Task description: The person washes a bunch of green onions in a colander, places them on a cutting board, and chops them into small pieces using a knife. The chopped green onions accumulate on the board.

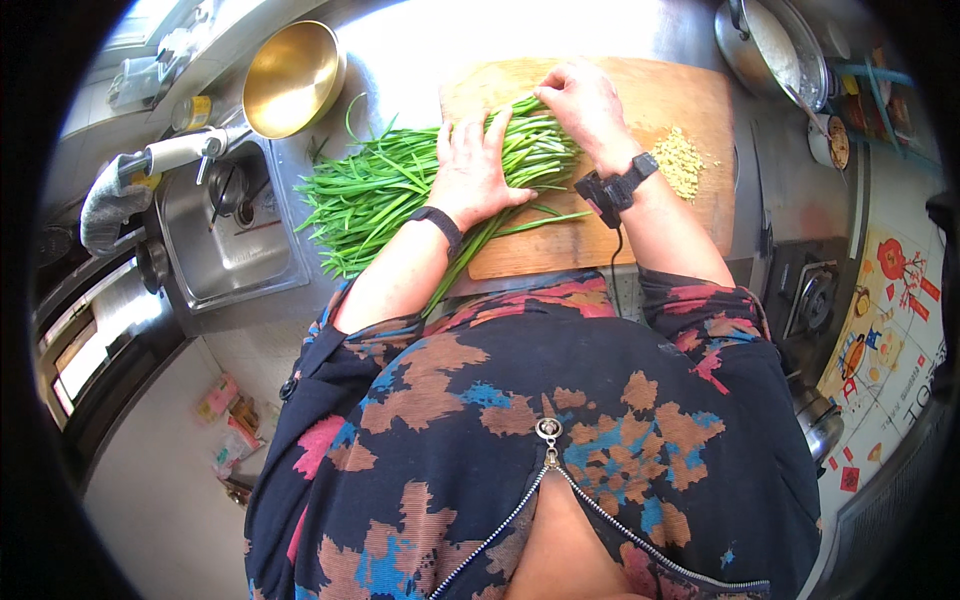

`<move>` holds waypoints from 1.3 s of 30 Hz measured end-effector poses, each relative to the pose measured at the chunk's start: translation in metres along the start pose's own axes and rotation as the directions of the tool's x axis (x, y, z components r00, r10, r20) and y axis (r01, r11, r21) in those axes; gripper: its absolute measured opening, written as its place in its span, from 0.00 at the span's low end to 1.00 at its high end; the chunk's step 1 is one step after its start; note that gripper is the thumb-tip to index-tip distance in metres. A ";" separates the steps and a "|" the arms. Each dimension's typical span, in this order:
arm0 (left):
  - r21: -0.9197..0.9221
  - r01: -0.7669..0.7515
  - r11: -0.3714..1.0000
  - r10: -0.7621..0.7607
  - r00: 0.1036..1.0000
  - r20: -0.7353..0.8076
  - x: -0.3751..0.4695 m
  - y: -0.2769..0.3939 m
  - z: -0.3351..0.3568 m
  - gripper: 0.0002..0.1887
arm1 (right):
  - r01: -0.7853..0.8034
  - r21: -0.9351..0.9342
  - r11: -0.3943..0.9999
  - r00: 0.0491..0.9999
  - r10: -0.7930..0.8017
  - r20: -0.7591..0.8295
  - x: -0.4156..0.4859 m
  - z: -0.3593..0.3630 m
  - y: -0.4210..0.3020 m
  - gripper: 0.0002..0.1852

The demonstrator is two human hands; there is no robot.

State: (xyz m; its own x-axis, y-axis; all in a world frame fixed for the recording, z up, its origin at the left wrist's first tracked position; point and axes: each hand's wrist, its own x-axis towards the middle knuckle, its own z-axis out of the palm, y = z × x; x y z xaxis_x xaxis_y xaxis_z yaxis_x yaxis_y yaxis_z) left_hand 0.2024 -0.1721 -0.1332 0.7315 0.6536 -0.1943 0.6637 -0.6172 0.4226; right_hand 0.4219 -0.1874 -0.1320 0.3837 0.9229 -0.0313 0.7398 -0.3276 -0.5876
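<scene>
A large bunch of long green garlic chives (390, 180) lies across the left part of a wooden cutting board (660, 90) and spreads over the steel counter. My left hand (472, 161) rests on top of the bunch with its fingers apart, pressing on the stalks. At the bunch's upper right end, my right hand (581, 105) pinches the tips of some chives between thumb and fingers. A small heap of finely chopped pale yellow pieces, perhaps ginger or garlic (679, 163), sits on the board's right side, beyond my right wrist.
To the left are a steel sink (225, 262) with a faucet (180, 154) and a tilted golden metal bowl (292, 79). A large metal pot (772, 52) stands at the upper right, near a small cup (829, 141). A gas burner (816, 298) is at the right.
</scene>
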 end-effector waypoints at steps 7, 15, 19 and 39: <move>0.019 -0.012 1.000 0.012 1.000 -0.011 0.001 -0.001 0.001 0.70 | -0.255 0.462 0.850 0.959 0.284 0.008 -0.005 0.012 0.024 0.13; 0.046 -0.016 0.999 0.016 1.000 -0.002 0.002 -0.002 0.003 0.71 | -0.254 0.674 0.694 0.917 0.394 -0.060 0.007 -0.037 0.013 0.13; 0.065 -0.031 0.997 0.032 0.999 -0.014 0.006 -0.010 0.013 0.70 | 0.181 0.431 0.884 0.950 -0.044 -0.308 -0.001 -0.024 -0.058 0.11; 0.001 0.000 1.000 0.000 0.999 0.035 0.016 -0.011 0.004 0.72 | 0.030 0.303 0.952 0.999 -0.015 -0.052 -0.096 -0.043 -0.015 0.04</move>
State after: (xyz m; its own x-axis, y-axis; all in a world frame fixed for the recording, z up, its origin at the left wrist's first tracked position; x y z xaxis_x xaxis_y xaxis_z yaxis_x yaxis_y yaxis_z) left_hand 0.2074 -0.1565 -0.1450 0.7365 0.6378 -0.2253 0.6639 -0.6177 0.4215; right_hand 0.3980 -0.2803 -0.0856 0.4007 0.9160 0.0192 0.5487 -0.2232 -0.8057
